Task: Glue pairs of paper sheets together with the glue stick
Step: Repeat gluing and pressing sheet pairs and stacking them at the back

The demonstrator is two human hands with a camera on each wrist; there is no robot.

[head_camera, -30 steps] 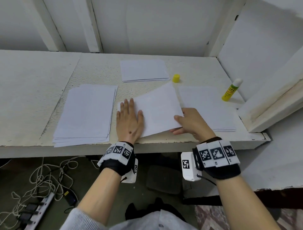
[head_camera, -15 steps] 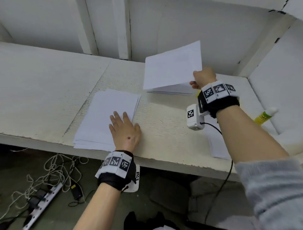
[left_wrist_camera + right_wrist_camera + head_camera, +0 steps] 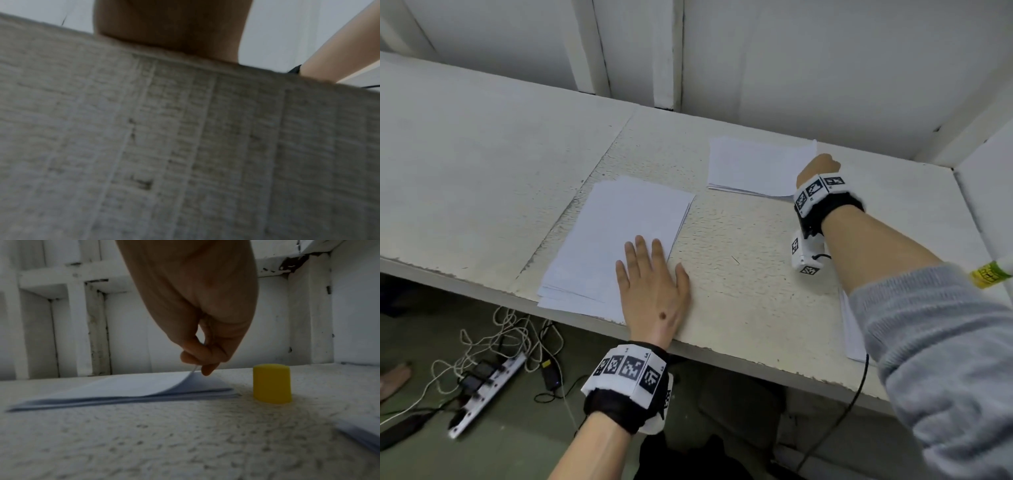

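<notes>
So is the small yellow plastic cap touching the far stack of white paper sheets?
Apart. The right wrist view shows bare tabletop between the yellow cap and the far paper stack's corner.

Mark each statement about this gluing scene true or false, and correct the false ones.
1. The right hand pinches the corner of the top sheet on the far pile. True.
2. The yellow cap stands on the glue stick. False: it stands alone on the table, beside the far pile.
3. The left hand lies flat, its fingers on the near paper stack. True.
4. The left hand holds the glue stick. False: the glue stick is at the right edge of the head view, in neither hand.
</notes>
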